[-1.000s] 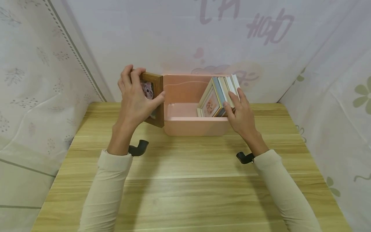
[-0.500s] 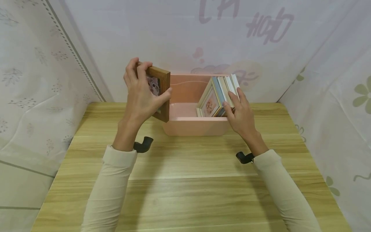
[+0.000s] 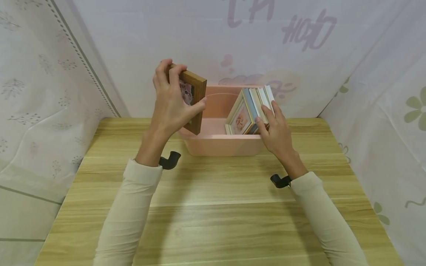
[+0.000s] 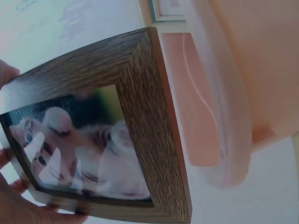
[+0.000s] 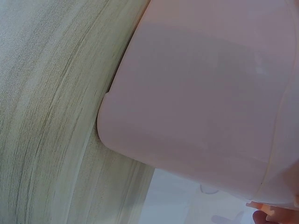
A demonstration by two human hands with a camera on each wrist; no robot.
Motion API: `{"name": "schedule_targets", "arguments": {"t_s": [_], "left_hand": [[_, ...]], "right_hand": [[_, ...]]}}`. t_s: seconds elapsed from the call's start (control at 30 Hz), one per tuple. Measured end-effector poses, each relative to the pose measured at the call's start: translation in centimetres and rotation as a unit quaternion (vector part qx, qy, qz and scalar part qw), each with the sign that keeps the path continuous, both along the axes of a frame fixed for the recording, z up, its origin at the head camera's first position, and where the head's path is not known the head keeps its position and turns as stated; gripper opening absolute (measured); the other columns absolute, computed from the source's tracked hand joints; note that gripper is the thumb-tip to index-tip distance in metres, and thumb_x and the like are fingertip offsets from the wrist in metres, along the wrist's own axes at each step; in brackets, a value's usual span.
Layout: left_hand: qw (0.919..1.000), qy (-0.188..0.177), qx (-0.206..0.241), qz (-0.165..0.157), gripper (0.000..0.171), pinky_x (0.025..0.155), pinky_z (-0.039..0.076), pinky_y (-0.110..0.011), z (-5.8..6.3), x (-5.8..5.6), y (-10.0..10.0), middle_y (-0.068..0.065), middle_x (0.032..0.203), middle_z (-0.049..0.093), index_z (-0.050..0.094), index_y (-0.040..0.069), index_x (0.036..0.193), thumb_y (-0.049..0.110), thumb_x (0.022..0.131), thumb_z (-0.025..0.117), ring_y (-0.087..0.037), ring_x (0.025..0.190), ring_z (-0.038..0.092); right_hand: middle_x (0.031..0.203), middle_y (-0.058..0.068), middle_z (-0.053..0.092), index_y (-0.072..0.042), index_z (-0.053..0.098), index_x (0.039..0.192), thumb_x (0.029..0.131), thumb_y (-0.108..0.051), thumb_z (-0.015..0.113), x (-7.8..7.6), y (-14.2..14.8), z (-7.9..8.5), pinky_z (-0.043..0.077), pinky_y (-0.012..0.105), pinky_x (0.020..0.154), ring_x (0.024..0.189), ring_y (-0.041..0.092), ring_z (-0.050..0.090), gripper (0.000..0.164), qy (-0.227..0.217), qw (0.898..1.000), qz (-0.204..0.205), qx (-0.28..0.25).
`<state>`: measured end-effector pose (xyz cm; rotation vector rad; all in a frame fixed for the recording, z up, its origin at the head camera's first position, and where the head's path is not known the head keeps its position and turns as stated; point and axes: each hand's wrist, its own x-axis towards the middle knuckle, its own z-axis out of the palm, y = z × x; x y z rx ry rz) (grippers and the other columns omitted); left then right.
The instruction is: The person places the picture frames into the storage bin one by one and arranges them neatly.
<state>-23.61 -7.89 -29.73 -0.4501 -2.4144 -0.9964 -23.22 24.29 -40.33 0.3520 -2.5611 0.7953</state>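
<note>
My left hand (image 3: 171, 101) grips a brown wooden picture frame (image 3: 198, 111) by its top and side edges, thumb on the near side. Behind its glass is a kitten photo (image 4: 88, 144), with reflections over it. The frame is raised and tilted over the left end of a pink bin (image 3: 223, 147). Inside the bin, several picture frames (image 3: 255, 105) lean together at the right end; the front one shows a small pinkish picture. My right hand (image 3: 277, 131) rests its fingers on the edges of these leaning frames, by the bin's right rim.
The bin stands near the back of a wood-grain table (image 3: 213, 221). A pale printed cloth (image 3: 149, 33) hangs right behind it, with more patterned cloth on both sides. Each wrist wears a black camera mount (image 3: 171, 160).
My left hand has moved right and upward with the wooden picture frame, from beside the bin's left end to over it. My right hand and the leaning frames have stayed put.
</note>
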Motion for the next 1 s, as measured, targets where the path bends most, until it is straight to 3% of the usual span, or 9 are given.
{"name": "schedule_targets", "arguments": {"t_s": [0.33, 0.57, 0.77, 1.0], "left_hand": [[0.9976, 0.018, -0.058, -0.035, 0.074, 0.114, 0.033, -0.055, 0.3, -1.5, 0.5, -0.020, 0.156, 0.021, 0.045, 0.009, 0.145, 0.039, 0.085, 0.076, -0.040, 0.143, 0.023], [0.9950, 0.010, -0.092, -0.035, 0.075, 0.104, 0.036, -0.059, 0.6, -2.4, 1.1, -0.017, 0.156, 0.025, 0.047, 0.012, 0.144, 0.045, 0.083, 0.076, -0.036, 0.139, 0.034], [0.9910, 0.008, -0.126, -0.046, 0.078, 0.105, 0.028, -0.057, 0.6, -3.2, 1.7, -0.016, 0.158, 0.026, 0.045, 0.019, 0.151, 0.043, 0.082, 0.075, -0.036, 0.144, 0.029], [0.9864, -0.003, -0.153, -0.061, 0.073, 0.101, 0.028, -0.054, 0.5, -4.1, 2.4, -0.017, 0.158, 0.025, 0.049, 0.015, 0.146, 0.043, 0.085, 0.076, -0.036, 0.145, 0.027]], "right_hand": [[0.161, 0.027, 0.034, -0.005, 0.052, 0.150, 0.106, -0.042, 0.049, 0.0, 0.0, 0.0, 0.045, 0.070, 0.096, 0.139, 0.051, 0.043, 0.058, 0.003, 1.000, 0.002, 0.000], [0.161, 0.027, 0.034, -0.004, 0.052, 0.150, 0.106, -0.042, 0.049, 0.0, 0.0, 0.0, 0.043, 0.071, 0.099, 0.141, 0.051, 0.042, 0.058, 0.003, 1.000, 0.002, 0.000], [0.162, 0.027, 0.034, -0.005, 0.052, 0.150, 0.106, -0.043, 0.048, -0.1, 0.0, 0.1, 0.041, 0.071, 0.102, 0.142, 0.050, 0.041, 0.059, 0.002, 1.000, 0.000, 0.003], [0.161, 0.027, 0.035, -0.005, 0.053, 0.149, 0.105, -0.041, 0.049, -0.1, 0.0, 0.0, 0.043, 0.071, 0.100, 0.139, 0.051, 0.044, 0.057, 0.005, 1.000, -0.001, 0.004]]}}
